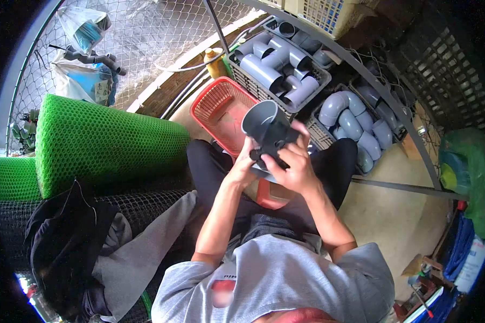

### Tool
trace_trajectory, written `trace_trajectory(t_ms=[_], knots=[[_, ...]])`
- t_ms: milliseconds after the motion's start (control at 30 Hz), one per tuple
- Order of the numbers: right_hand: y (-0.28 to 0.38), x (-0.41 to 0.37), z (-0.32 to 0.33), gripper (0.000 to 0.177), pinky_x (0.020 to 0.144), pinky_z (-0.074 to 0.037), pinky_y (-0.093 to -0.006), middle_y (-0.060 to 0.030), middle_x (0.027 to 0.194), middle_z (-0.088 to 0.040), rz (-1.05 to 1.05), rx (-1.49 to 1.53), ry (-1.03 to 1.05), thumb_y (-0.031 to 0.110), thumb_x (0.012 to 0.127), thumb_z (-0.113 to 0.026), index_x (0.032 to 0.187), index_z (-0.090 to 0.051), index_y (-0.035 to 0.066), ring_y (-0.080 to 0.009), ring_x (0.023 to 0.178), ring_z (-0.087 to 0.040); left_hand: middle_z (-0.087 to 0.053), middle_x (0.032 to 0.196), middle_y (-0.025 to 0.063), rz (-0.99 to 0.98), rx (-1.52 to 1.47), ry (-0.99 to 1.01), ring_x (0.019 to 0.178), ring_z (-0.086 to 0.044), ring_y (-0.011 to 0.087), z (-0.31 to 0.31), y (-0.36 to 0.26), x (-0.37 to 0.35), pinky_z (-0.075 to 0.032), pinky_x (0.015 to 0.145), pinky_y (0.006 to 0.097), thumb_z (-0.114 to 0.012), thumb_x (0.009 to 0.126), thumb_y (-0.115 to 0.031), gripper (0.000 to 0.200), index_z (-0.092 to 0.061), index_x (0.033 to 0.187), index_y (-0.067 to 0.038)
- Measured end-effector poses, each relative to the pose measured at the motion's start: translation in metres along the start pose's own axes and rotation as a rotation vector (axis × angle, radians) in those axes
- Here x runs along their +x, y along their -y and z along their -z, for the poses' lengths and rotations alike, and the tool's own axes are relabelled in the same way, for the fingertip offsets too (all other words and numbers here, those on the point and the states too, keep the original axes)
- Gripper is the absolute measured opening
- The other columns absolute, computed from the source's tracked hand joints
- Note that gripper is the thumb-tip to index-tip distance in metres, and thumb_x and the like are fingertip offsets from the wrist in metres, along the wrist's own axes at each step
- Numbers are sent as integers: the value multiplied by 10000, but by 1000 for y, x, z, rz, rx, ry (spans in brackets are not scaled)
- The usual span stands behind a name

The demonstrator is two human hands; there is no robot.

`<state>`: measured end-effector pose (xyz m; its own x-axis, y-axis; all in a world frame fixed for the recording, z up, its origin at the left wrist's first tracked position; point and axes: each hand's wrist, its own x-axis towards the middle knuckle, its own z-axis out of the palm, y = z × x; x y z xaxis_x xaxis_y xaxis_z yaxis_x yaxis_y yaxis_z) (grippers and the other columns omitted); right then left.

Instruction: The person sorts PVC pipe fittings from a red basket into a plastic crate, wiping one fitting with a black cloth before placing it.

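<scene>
Above my lap, both hands hold a dark grey, round-mouthed plastic pipe fitting (pixel 260 119), its wide opening tilted up and away from me. A black, knobbed part (pixel 276 141) sits against its near side; what kind of part it is I cannot tell. My left hand (pixel 243 166) grips from the left, with its fingers partly hidden behind the black part. From the right, my right hand (pixel 296 166) curls its fingers and thumb round the black part. Just beyond the hands lies a red plastic basket (pixel 221 107), partly covered by the fitting in this view.
Crates of grey pipe fittings (pixel 261 72) and curved elbows (pixel 350 121) stand ahead and to the right. A yellow bottle (pixel 215 63) is beside the basket. Rolls of green mesh (pixel 108 145) and a dark jacket (pixel 64 231) lie on the left. Wire fencing (pixel 140 37) runs behind.
</scene>
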<state>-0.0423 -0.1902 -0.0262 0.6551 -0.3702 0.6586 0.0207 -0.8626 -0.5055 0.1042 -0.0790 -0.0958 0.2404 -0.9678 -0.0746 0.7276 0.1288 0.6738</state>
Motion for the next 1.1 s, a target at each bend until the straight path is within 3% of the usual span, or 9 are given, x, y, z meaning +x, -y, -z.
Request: trace_trajectory(t_ms=[33, 67, 167, 333, 400, 567, 767, 900, 1100], knots=[[5, 13, 7, 428, 1199, -168, -716, -208, 1349, -650, -75, -28, 99, 161, 912, -682, 1338, -717, 132, -415, 1336, -536, -353, 1625, 104, 81, -3, -48, 1443, -438, 273, -3, -5, -6, -416, 1168, 409, -787, 838, -263, 1045, -162, 1661, -106], [9, 27, 12, 478, 1236, -188, -648, -252, 1537, -503, -105, -22, -2, 136, 964, -592, 1436, -625, 70, -436, 1427, -473, -358, 1618, 111, -22, 24, -34, 1477, -388, 281, -26, -12, -7, -355, 1209, 418, -781, 826, -234, 1026, -188, 1653, -98], [-4, 19, 6, 568, 1256, -277, -470, -278, 1614, -397, -293, 408, -96, 66, 982, -482, 1544, -463, -17, -452, 1511, -366, -448, 1531, 164, -131, 208, -135, 1386, -483, 318, -34, -17, -3, -416, 1156, 454, -724, 812, -241, 931, -264, 1609, -98], [14, -5, 2, 596, 1271, -216, -537, -309, 1642, -318, -121, 229, 118, 118, 1006, -459, 1575, -387, -44, -480, 1536, -290, -427, 1555, 154, -149, 123, -229, 1399, -472, 299, -38, -29, -5, -408, 1164, 436, -688, 833, -254, 922, -236, 1622, -98], [13, 4, -2, 609, 1271, -225, -516, -317, 1650, -291, -208, 237, 53, 135, 1025, -444, 1593, -334, -56, -485, 1539, -274, -395, 1583, 142, -196, 361, -205, 1484, -360, 275, -31, -14, -6, -281, 1231, 405, -664, 857, -175, 902, -204, 1627, -79], [-27, -12, -27, 494, 1199, -362, -412, -244, 1448, -576, -430, 556, -139, 255, 1141, -295, 1451, -503, -69, -343, 1405, -520, -413, 1548, 133, -274, 639, -169, 1474, -360, 238, -49, -30, -20, -235, 1235, 380, -766, 792, -128, 993, -218, 1615, -42], [36, -23, -31, 612, 1258, -247, -481, -354, 1638, -272, -297, 340, 71, 164, 1060, -480, 1591, -303, -83, -480, 1544, -269, -472, 1479, 140, -379, 605, -316, 1392, -459, 259, -23, -47, -9, -341, 1190, 405, -759, 848, -154, 927, -233, 1600, -24], [11, -8, -43, 601, 1251, -264, -454, -334, 1629, -323, -413, 476, -144, 185, 1097, -420, 1592, -253, -110, -438, 1530, -327, -286, 1649, 217, -416, 920, -141, 1562, -258, 305, -28, -33, -9, -201, 1275, 431, -696, 853, -123, 1009, -89, 1651, -10], [-5, -33, -61, 505, 1096, -430, -400, -231, 1371, -592, -609, 643, -98, 312, 1127, -411, 1459, -462, -65, -295, 1279, -574, -331, 1629, 167, -414, 940, -141, 1553, -275, 286, -27, -48, -15, -179, 1282, 433, -732, 826, -150, 1031, -129, 1653, -25]])
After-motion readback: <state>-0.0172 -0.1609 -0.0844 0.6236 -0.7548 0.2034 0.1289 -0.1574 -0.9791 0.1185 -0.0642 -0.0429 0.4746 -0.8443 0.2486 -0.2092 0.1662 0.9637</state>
